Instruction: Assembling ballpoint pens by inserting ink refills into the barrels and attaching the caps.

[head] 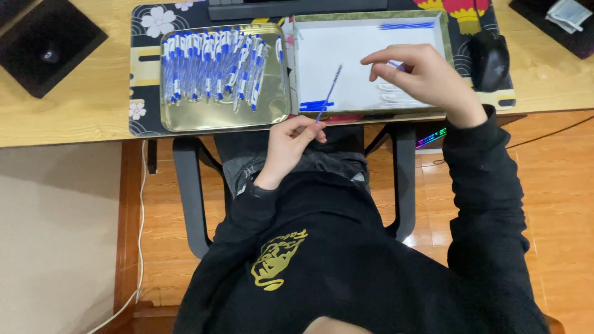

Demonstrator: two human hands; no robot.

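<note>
Left hand (289, 143) at desk's near edge, pinching thin blue refill (328, 93) that slants up over white tray (346, 59). Right hand (416, 75) over tray's right part, fingertips closed on small blue-tipped piece, kind unclear. Gold tray (185, 117) at left holds many assembled blue-and-white pens (213, 68), filling its far half. White tray: few blue refills (405, 25) at far edge, blue bits (317, 106) at near-left corner, clear barrels (391, 94) under right hand. Judgement: large share assembled, small stock of parts left.
</note>
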